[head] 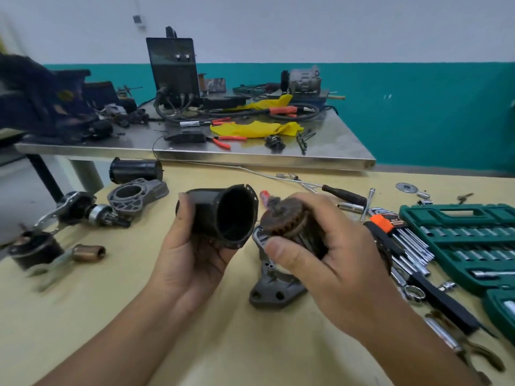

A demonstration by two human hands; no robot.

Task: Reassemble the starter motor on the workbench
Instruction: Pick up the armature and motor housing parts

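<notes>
Above the yellow tabletop [83, 316], both hands hold starter parts clear of the surface. The left hand [184, 257] cups the black motor housing [223, 215], an open tube with its mouth turned toward the camera; fingers [182, 210] wrap its far side, thumb hidden beneath. The right hand [328, 263] grips the armature [289, 218], its rusty brown end facing the housing, thumb across the laminated core; fingers curled round the far side.

Judgement: housing is rigid sheet steel, fairly light, thin rim possibly sharp, so hold by the barrel. Armature is dense and heavy for its size, greasy; windings and commutator mark easily, so grip the core, not the ends.

A grey end bracket [271, 291] lies on the tabletop beneath the right hand. Socket set [459, 229] sits at right.
</notes>
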